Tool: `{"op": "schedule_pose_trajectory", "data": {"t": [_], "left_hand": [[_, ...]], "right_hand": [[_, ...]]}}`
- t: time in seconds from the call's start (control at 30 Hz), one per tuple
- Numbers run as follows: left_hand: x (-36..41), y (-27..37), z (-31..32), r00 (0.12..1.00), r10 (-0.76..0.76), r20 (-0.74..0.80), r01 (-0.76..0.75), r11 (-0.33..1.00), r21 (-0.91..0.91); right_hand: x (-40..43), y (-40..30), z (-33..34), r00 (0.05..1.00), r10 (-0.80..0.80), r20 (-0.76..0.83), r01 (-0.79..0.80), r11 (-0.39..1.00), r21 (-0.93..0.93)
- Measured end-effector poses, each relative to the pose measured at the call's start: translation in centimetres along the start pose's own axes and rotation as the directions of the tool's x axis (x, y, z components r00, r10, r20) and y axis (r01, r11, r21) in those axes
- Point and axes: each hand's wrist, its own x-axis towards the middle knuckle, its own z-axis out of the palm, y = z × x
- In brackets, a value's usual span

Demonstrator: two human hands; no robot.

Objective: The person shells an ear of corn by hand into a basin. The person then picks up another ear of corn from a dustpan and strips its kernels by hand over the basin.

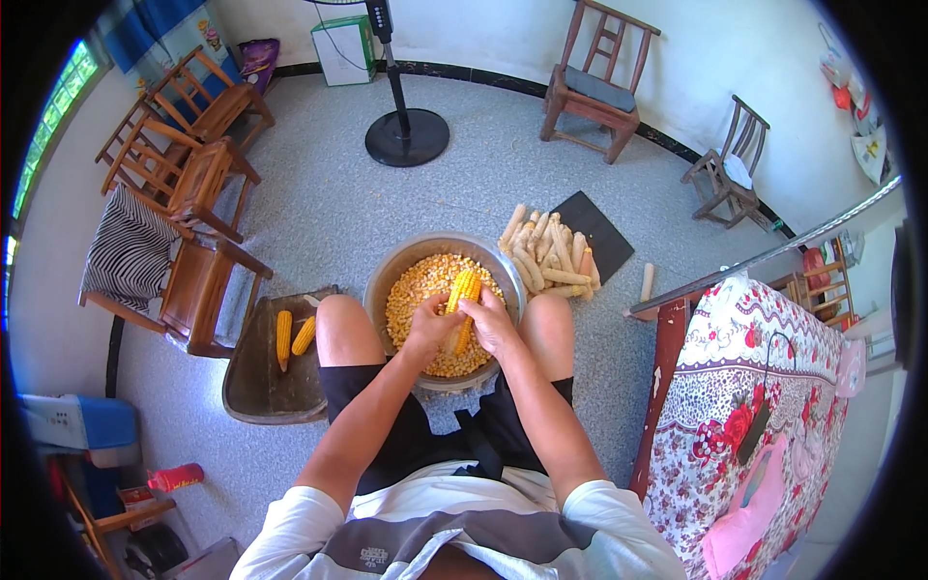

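Between my knees stands a round metal basin (377, 290) holding many loose yellow corn kernels (409, 319). Over it, both hands grip one corn cob (464, 286), tilted with its upper end away from me. Yellow kernels cover its upper part, while its lower part looks pale and partly bare. My left hand (433, 322) holds the cob's left side, and my right hand (489, 319) wraps its right side. The thumbs meet near the cob's middle. Left of my knee, two whole corn cobs (284, 337) lie in a dark scoop-shaped tray (250, 377).
Stripped cobs (547, 250) are heaped beyond my right knee, partly on a black mat (598, 235). One lone cob (647, 281) lies farther right. Wooden chairs (192, 290) line the left. A fan base (407, 138) stands ahead; a bed with a floral cover (710, 377) is at right.
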Motion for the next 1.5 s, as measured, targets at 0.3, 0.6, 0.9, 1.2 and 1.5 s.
{"op": "schedule_pose_trajectory", "data": {"t": [0.3,0.6,0.9,1.2,1.5], "left_hand": [[-0.1,-0.1,0.3,0.999,0.046,0.014,-0.047,0.997,0.054],[0.0,-0.3,0.2,0.999,0.025,0.023,-0.024,1.0,-0.016],[-0.5,0.9,0.5,0.996,-0.037,0.076,0.047,0.99,-0.132],[-0.8,1.5,0.7,0.998,-0.063,0.025,0.065,0.994,-0.082],[0.2,0.0,0.7,0.999,-0.022,0.047,0.027,0.993,-0.118]], "right_hand": [[0.0,0.3,0.2,0.998,-0.025,-0.053,0.028,0.998,0.057],[-0.1,-0.1,0.1,1.0,-0.003,-0.019,0.004,1.0,0.021],[-0.1,-0.7,0.3,0.999,0.024,-0.042,-0.017,0.984,0.176],[0.2,0.7,-0.5,0.994,0.0,-0.11,0.004,0.999,0.039],[0.2,0.5,-0.2,0.99,0.019,-0.136,-0.012,0.999,0.053]]}}
